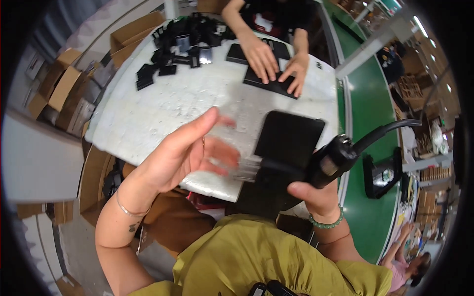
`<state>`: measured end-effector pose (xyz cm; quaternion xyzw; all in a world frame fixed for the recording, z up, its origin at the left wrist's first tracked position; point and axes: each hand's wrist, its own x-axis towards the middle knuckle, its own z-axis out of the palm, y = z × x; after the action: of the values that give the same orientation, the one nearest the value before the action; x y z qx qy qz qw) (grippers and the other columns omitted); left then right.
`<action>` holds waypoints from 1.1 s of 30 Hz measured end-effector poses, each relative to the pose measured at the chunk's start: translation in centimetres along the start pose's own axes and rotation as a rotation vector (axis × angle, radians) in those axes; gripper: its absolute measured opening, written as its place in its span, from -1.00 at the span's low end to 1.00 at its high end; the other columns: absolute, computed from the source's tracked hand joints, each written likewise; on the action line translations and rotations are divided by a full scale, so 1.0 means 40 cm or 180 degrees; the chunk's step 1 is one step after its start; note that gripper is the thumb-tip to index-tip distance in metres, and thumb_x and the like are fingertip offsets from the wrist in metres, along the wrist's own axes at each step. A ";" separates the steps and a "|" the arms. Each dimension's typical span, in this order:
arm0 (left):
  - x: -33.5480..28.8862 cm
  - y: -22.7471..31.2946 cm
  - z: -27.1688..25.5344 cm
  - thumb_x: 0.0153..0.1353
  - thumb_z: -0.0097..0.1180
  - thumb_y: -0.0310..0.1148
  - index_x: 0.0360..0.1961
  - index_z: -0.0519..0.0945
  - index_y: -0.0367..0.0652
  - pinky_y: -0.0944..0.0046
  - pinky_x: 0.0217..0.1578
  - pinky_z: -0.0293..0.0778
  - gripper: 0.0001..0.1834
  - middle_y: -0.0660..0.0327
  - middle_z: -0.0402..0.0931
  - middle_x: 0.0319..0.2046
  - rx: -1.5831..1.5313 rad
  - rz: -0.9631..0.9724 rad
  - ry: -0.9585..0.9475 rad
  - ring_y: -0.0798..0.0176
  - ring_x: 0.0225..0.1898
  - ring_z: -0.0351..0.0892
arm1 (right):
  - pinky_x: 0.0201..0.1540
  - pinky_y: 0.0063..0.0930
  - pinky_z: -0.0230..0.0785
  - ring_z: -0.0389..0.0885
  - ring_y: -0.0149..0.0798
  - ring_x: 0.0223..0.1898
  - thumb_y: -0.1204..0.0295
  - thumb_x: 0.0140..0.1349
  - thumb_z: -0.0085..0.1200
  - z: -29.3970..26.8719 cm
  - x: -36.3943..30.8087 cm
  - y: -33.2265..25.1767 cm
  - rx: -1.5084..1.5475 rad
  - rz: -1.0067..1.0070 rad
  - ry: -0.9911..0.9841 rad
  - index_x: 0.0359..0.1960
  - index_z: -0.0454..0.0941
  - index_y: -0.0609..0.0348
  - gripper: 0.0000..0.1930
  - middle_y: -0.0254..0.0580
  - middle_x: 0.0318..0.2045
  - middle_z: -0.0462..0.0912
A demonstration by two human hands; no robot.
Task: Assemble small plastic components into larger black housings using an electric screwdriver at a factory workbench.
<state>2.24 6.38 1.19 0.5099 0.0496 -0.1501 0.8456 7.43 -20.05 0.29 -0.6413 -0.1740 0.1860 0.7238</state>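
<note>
My left hand (200,153) is raised over the near part of the white table, fingers apart and smeared by motion. Nothing shows in its grasp. My right hand (318,200) is closed around a black corded tool, which looks like an electric screwdriver (330,163); the cord runs up to the right and the tip is hidden. Beside the tool, a flat black panel (289,135) stands at the table's edge over a dark block. A small clear or silvery piece (248,168) sits between that panel and my left fingertips, too blurred to name.
Across the white table (187,106), a co-worker's hands (264,59) press on a flat black part (271,85). A heap of black parts (182,44) lies at the far left. Cardboard boxes (61,89) stand left; a green conveyor belt (368,103) runs along the right.
</note>
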 end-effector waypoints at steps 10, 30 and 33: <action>-0.032 -0.030 -0.086 0.14 0.17 -0.38 -0.23 0.58 -0.23 0.47 -0.45 0.47 -0.81 0.32 0.58 -0.36 0.1166 0.0516 0.1107 0.52 -0.41 0.50 | -0.29 -0.52 0.39 0.55 -0.37 -0.41 0.42 0.08 0.14 0.049 0.070 -0.011 0.0071 -0.0159 0.0101 0.11 0.22 0.32 -0.44 -0.05 -0.26 0.58; 0.412 -0.017 -0.047 -0.01 0.27 -0.35 -0.19 0.54 -0.25 0.15 -0.08 0.39 -0.65 0.08 0.50 -0.17 0.5267 0.2409 -0.0053 -0.04 -0.10 0.44 | -0.37 -0.65 0.27 0.42 -0.52 -0.49 0.64 -0.04 0.15 -0.087 -0.009 0.080 0.0053 -0.0890 0.0316 -0.18 0.33 0.24 -0.64 -0.28 -0.50 0.48; 0.486 -0.031 -0.041 -0.02 0.28 -0.30 -0.17 0.52 -0.26 0.14 -0.06 0.37 -0.61 0.08 0.48 -0.13 0.5232 0.2448 -0.0073 -0.05 -0.09 0.42 | -0.43 -0.60 0.27 0.37 -0.51 -0.57 0.56 0.01 0.09 -0.104 -0.005 0.058 0.0944 -0.1253 0.0557 -0.19 0.29 0.23 -0.68 -0.31 -0.60 0.43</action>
<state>20.45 3.34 -5.27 0.9324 -0.2552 0.1495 0.2075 9.19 -23.47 -2.49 -0.4956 -0.2030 0.0089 0.8444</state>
